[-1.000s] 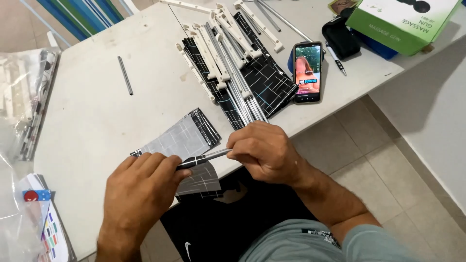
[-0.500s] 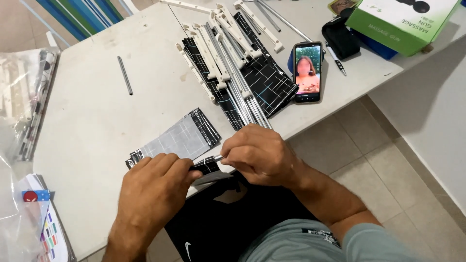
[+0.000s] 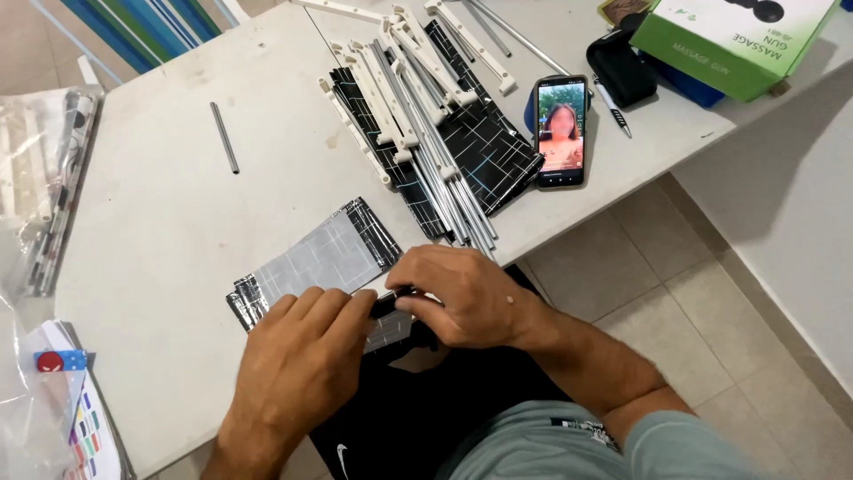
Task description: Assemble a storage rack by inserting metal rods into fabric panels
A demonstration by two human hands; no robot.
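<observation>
Left hand (image 3: 302, 356): fingers pressed flat on the silver-and-black sheet (image 3: 315, 262) at the desk's (image 3: 160, 222) near edge.
Right hand (image 3: 462, 298): fingers clamped on the sheet's rolled black end.
Behind: rods (image 3: 444, 169), phone (image 3: 562, 131).

A home setting is doubling as a makeshift workshop, with a plain white counter (image 3: 160, 222) standing on a beige tiled floor (image 3: 711, 302). A smartphone (image 3: 562, 131) is playing video beside stacked white plastic bars (image 3: 391, 98), metal rods (image 3: 449, 182) and a green product box (image 3: 733, 40).
</observation>
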